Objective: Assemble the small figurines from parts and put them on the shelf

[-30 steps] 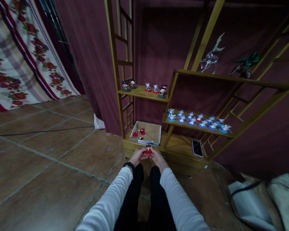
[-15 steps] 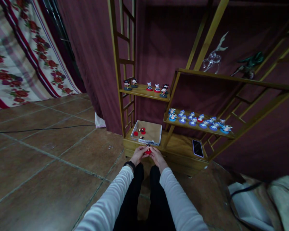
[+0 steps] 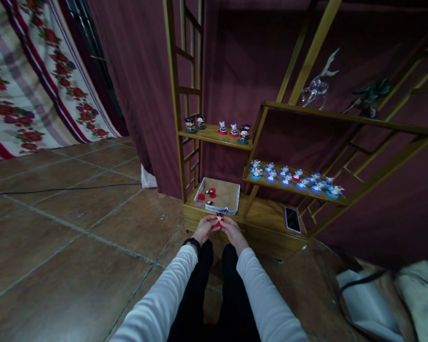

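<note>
A small dark-haired figurine with red at its base is held between my two hands, just in front of the box's near edge. My left hand grips it from the left with closed fingers. From the other side my right hand has its fingers closed on the same figurine. Beyond them, a shallow cardboard box sits on the lowest shelf. Inside its left part lie a red disc, another dark-haired figurine and further red and dark pieces.
Several figurines stand on the upper left shelf; more, mostly blue, crowd the middle right shelf. A phone lies on the lowest board. Higher up are a clear deer ornament and a dark green ornament. A bag rests at right.
The figurine has turned or tilted slightly between my fingers, and its face shows more plainly. Both hands stay in nearly the same place.
</note>
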A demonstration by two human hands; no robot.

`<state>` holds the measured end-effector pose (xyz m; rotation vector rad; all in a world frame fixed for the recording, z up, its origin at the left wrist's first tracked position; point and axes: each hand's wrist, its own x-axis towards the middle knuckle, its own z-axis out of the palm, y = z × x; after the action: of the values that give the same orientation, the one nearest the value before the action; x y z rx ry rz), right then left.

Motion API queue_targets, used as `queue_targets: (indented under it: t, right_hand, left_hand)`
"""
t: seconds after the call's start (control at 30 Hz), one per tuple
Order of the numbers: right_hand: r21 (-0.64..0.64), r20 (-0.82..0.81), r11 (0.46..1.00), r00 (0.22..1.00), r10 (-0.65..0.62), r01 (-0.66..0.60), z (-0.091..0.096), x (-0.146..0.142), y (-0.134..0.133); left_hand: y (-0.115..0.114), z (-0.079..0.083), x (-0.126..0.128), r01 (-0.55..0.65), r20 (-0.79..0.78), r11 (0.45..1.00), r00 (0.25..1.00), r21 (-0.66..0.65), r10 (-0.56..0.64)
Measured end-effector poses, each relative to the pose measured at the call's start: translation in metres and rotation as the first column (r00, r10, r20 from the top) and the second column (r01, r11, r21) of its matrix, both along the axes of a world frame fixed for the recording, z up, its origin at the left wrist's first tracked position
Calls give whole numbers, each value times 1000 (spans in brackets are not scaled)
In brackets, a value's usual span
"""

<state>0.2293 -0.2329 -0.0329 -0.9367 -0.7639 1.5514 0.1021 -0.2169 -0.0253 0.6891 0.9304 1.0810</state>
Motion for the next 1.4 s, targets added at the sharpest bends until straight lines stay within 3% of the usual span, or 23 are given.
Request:
queue_targets:
  t: [0.37,0.67,1.1,1.4]
  right_hand:
    - [-100,5,994,999,-47,47,-6,0,3]
    - [-129,12,992,1000,-10,12,-9,0,6]
    - [-55,-24,998,1000,14,-15,-11,3,6]
    - [45,-74,998,997,-28,31,-10,1,5]
  left_hand:
    - [-1,10,-3,74,38,993,997,-93,-71]
    - [1,7,-3,87,22,991,996,-104,-85]
    - [7,-4,-3,88,40,994,996,-68,-86]
    - [3,-5,1,1,72,999,997,-44,2]
